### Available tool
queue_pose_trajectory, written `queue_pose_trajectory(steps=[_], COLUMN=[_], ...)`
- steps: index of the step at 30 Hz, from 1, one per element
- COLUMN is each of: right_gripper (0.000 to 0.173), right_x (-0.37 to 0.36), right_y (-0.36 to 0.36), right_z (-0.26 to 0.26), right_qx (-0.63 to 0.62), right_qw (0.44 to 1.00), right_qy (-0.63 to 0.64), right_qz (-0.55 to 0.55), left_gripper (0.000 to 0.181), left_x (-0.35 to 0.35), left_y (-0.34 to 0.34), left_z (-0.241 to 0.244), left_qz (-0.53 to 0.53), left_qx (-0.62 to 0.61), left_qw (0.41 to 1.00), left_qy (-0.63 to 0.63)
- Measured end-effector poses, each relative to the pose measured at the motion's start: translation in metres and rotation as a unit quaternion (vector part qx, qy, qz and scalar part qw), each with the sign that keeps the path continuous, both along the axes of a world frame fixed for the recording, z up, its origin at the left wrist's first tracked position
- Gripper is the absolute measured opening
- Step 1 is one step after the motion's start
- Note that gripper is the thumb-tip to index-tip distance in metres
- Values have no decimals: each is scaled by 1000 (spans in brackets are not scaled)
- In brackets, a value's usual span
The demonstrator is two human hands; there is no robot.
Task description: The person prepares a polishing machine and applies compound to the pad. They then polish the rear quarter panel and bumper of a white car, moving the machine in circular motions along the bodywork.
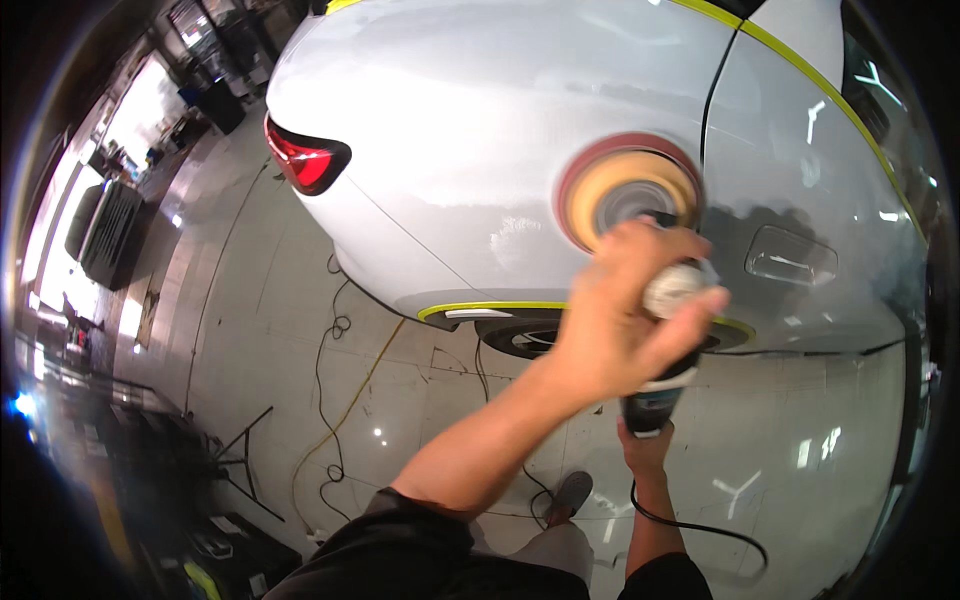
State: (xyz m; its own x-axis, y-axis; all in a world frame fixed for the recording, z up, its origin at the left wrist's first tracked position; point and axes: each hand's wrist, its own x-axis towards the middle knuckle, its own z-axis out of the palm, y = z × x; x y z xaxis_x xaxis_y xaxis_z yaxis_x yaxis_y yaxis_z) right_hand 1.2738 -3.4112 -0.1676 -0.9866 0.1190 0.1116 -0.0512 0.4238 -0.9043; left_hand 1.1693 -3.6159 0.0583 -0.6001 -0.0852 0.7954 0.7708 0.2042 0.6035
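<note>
My left hand [611, 307] grips the head end of a rotary polisher [652, 412], and a whitish rounded part shows between thumb and fingers. Farther back, my right hand [649, 446] is closed around the tool's rear end, where a black power cord [697, 526] hangs down in a curve. The polishing pad [581, 199], yellow with a dark red rim, is blurred at its centre. It lies over the pale rear side panel [450, 172] of a car, just left of the door seam. A whitish smear [514, 234] marks the paint left of the pad.
Yellow-green masking tape [510, 305] edges the wheel arch above the rear tyre [517, 337]. The red tail light [307, 159] is at left, the door handle recess [791, 256] at right. Black cable [321, 397] and a yellow hose [360, 382] cross the floor near a metal stand [247, 457].
</note>
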Motion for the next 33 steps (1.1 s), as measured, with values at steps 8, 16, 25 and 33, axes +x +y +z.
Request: queue_pose_trajectory(steps=[8, 16, 25, 33], right_gripper=[47, 53, 36, 32], right_x=[-1, 10, 19, 28], right_y=[-144, -191, -138, -104], right_z=[-48, -93, -110, -176], right_qx=[-94, 116, -80, -362], right_qw=[985, 977, 996, 930], right_qy=[9, 134, 37, 10], right_qz=[147, 120, 33, -58], left_gripper=[43, 44, 45, 40], left_x=[48, 70, 26, 0], left_y=[-182, -246, -123, 31], left_z=[-68, -148, -100, -105], left_qz=[67, 125, -117, -196], left_qx=[58, 107, -85, -190], left_qw=[995, 986, 990, 956], left_qy=[-36, -37, -5, 105])
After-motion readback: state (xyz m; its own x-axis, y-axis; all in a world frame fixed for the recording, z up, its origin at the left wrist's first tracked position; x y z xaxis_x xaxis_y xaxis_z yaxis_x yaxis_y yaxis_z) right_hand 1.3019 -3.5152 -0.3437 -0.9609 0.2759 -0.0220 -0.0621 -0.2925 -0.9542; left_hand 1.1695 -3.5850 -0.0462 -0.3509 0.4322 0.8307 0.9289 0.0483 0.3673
